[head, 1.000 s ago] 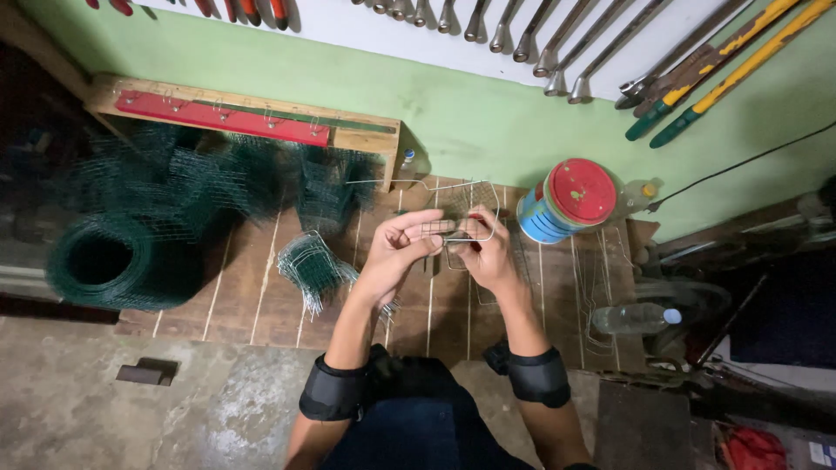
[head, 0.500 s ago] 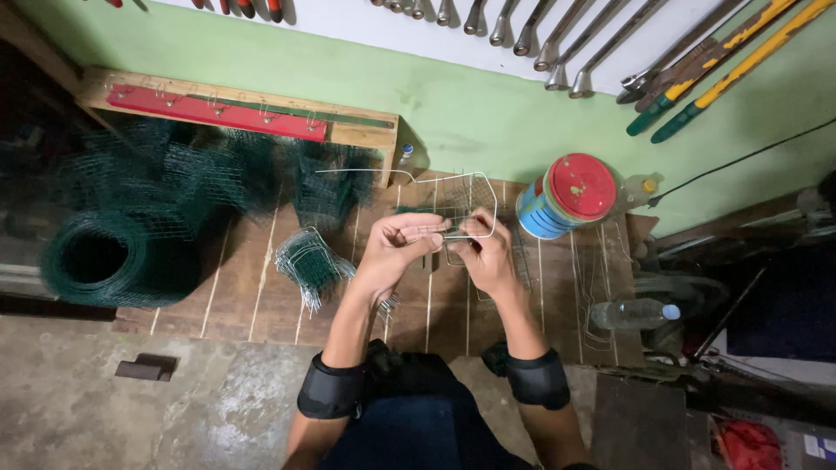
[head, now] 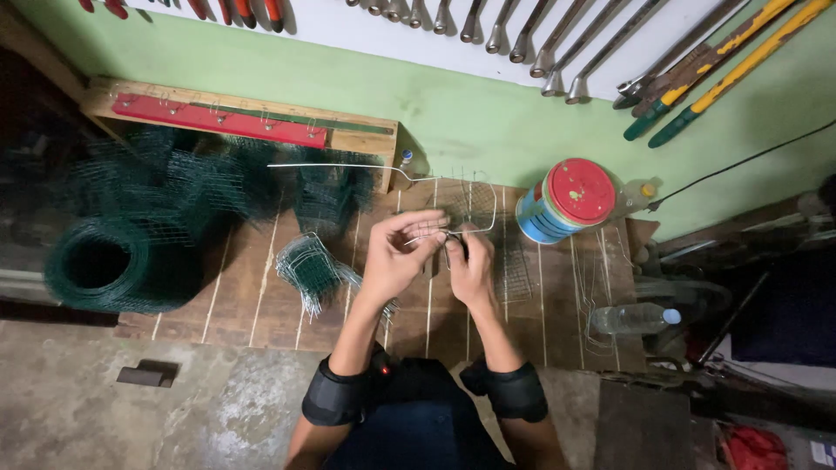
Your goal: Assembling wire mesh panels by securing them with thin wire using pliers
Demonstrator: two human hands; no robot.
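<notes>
Your left hand (head: 396, 257) and your right hand (head: 470, 265) are close together above the middle of the wooden workbench (head: 252, 305), almost touching each other. Both hands are closed on a thin bare steel wire (head: 475, 198). The left hand pinches it with curled fingers (head: 427, 231) near the thumb, and the right hand is closed in a fist around a dark tool or the wire end; which of the two, you cannot tell from this view. The wire makes a loop that goes up from your fingers and bends round toward the wall. Another long straight part of it runs to the left, over the green mesh.

Under your hands a small flat piece of wire mesh (head: 514, 270) lies on the boards. Just left of your left hand lies a small bent piece of green mesh (head: 309, 270). Further left a big roll of green wire mesh (head: 109, 265) stands on the bench edge, with more loose green mesh behind it. To the right of your hands stands a round tin with a red lid (head: 566, 200), near the green wall. A clear plastic bottle (head: 631, 318) lies on its side at the right end of the bench. Wrenches (head: 522, 35) hang on the wall above.
</notes>
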